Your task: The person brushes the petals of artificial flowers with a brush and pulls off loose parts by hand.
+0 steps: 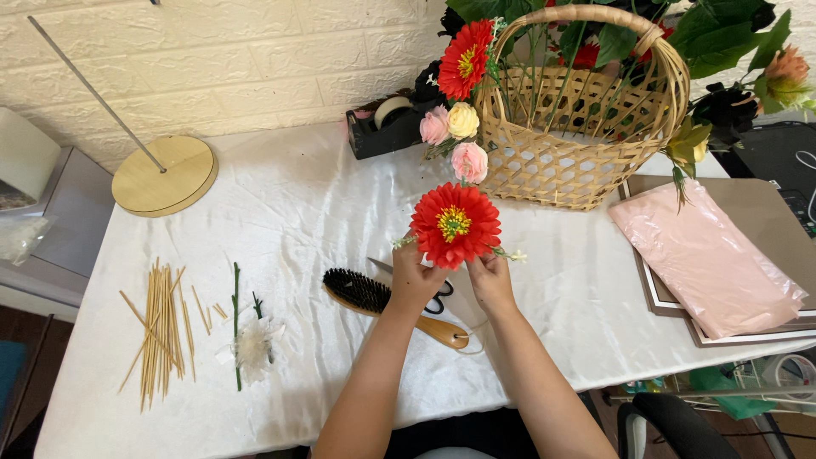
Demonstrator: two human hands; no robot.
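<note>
Packaging: a flat pink plastic packet (708, 255) lies at right on stacked boards. Left hand (414, 279) and right hand (491, 278) both grasp, apparently by its stem, a red flower (456, 224) with yellow centre, raised above a hairbrush (384, 304), near the wicker basket (578, 110).

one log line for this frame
left hand: holds red flower | right hand: holds red flower | brush, scissors beneath
</note>
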